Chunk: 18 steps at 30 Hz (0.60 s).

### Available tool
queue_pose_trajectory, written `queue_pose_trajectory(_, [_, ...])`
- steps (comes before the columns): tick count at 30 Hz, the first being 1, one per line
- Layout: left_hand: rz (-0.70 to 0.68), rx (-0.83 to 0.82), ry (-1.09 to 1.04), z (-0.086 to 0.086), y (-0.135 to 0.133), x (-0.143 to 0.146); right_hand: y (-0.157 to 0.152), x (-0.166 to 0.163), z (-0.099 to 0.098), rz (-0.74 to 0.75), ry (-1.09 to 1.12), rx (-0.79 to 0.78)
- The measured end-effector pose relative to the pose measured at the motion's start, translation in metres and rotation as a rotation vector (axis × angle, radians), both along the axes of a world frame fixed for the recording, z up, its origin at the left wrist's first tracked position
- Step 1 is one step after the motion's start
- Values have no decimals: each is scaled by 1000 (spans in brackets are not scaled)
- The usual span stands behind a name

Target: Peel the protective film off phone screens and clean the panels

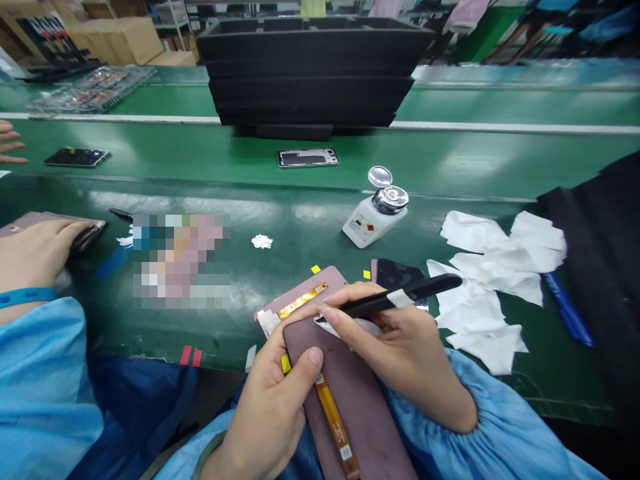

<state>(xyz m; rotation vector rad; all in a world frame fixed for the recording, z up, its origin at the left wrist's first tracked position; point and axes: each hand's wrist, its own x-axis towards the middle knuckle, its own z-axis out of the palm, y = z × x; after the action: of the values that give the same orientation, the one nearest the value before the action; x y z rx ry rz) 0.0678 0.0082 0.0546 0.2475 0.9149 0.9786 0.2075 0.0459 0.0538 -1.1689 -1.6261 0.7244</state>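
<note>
My left hand (280,393) grips the upper left edge of a mauve phone screen panel (360,400), thumb on its face. An orange flex cable (334,427) runs along the panel, and a yellow tab shows by my fingers. My right hand (395,347) is closed round a slim black tool (390,300) with a white band. A white wipe is bunched under those fingers, against the panel's top edge; the tool's tip is partly hidden. Just behind lies a second mauve panel (337,277) with its own flex cable. A dark phone panel (400,275) lies beyond my right hand.
A white dispenser bottle (367,223) stands with its lid up. White wipes (480,287) and a blue tool (570,310) lie at right. Stacked black trays (310,73) stand behind a phone frame (307,157). A co-worker's hand (37,250) rests on panels at left.
</note>
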Motion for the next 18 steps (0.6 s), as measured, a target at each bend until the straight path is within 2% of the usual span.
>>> queue_pose_trajectory(18, [15,-20,1,1,0,0,0,-1,-2,-22,-11,-8])
